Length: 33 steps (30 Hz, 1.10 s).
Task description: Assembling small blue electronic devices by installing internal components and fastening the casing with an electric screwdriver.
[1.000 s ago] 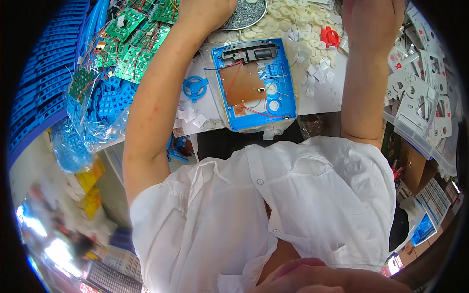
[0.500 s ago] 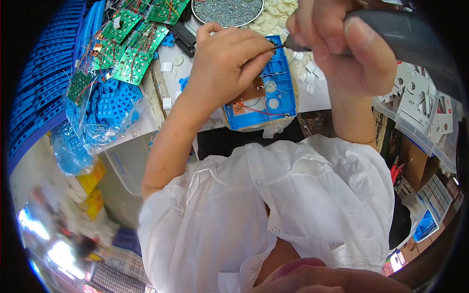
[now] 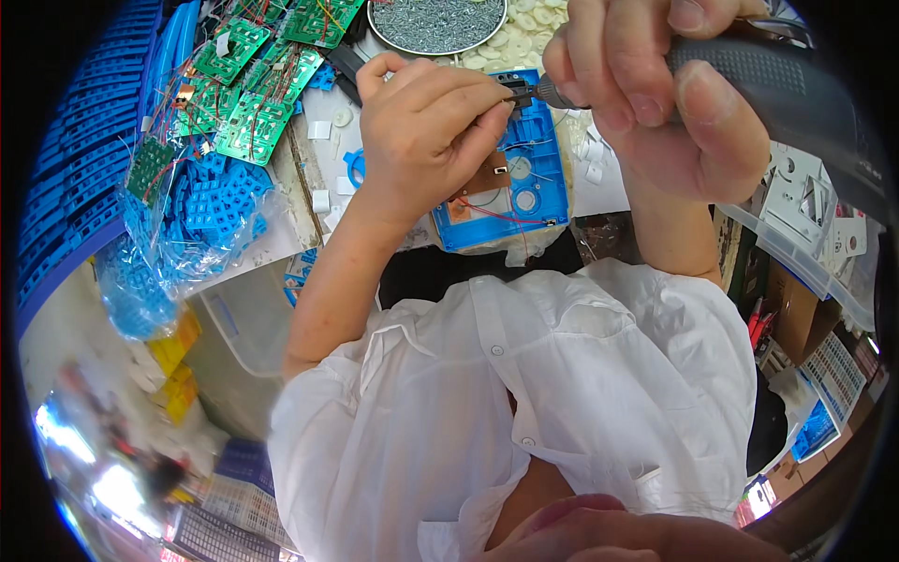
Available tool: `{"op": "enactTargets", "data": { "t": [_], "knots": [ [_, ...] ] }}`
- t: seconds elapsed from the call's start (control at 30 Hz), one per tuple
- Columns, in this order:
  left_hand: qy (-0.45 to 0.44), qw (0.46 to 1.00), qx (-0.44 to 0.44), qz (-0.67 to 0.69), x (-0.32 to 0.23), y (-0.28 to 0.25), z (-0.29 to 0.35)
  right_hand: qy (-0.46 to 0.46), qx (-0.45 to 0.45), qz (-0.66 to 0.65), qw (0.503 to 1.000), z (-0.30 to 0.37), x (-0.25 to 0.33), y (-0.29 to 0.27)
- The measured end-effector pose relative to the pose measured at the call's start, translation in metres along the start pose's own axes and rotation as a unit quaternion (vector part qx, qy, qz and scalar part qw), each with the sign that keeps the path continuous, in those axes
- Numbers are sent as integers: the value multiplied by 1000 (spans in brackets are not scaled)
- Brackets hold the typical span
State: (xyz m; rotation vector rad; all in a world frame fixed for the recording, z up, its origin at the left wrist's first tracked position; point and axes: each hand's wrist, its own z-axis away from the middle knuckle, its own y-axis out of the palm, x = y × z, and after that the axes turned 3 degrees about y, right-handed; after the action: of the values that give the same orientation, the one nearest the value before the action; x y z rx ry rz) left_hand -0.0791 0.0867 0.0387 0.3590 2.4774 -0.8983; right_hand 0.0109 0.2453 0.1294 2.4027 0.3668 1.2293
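Observation:
My right hand (image 3: 655,103) is wrapped around a dark grey electric screwdriver (image 3: 749,80), which lies slanted with its nose pointing left. The driver's tip reaches the top of a blue plastic housing (image 3: 554,178), right at the fingertips of my left hand (image 3: 426,136). That hand is closed, thumb and forefinger pinched together over the upper left of the housing; whatever sits between them is too small or hidden to name. Inside the housing are a brown circuit board (image 3: 489,178), red wires and round openings, partly covered by my left hand.
A round tray of small screws (image 3: 435,26) stands beyond my hands beside pale round plastic pieces (image 3: 534,19). To the left lie green circuit boards (image 3: 253,122) with wires and a bag of blue parts (image 3: 211,201). A clear bin of white panels (image 3: 805,211) stands right.
My left fingertips have shifted slightly left and down. The screwdriver has moved the same way, its nose now close to them. The blue housing has barely moved.

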Motion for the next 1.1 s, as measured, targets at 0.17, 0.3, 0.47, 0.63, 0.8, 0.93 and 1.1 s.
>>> {"op": "enactTargets", "data": {
  "t": [0.17,0.3,0.47,0.63,0.8,0.93,1.1],
  "knots": [
    [-18,986,63,-153,-8,-1,-4,16,-49,64,997,7,-26,-27],
    [-25,984,97,-148,2,4,7,60,-98,152,982,13,-44,-45],
    [-35,985,93,-138,2,5,8,73,-82,173,979,16,-49,-50],
    [-34,989,71,-124,7,10,12,74,-45,292,953,21,-53,-57],
    [-34,988,80,-130,7,9,13,39,25,386,921,20,-56,-59],
    [-43,984,125,-122,5,2,8,103,-33,248,963,20,-62,-61],
    [-187,971,108,105,33,-33,-7,10,-32,218,975,-4,-31,-57]
  ]
}}
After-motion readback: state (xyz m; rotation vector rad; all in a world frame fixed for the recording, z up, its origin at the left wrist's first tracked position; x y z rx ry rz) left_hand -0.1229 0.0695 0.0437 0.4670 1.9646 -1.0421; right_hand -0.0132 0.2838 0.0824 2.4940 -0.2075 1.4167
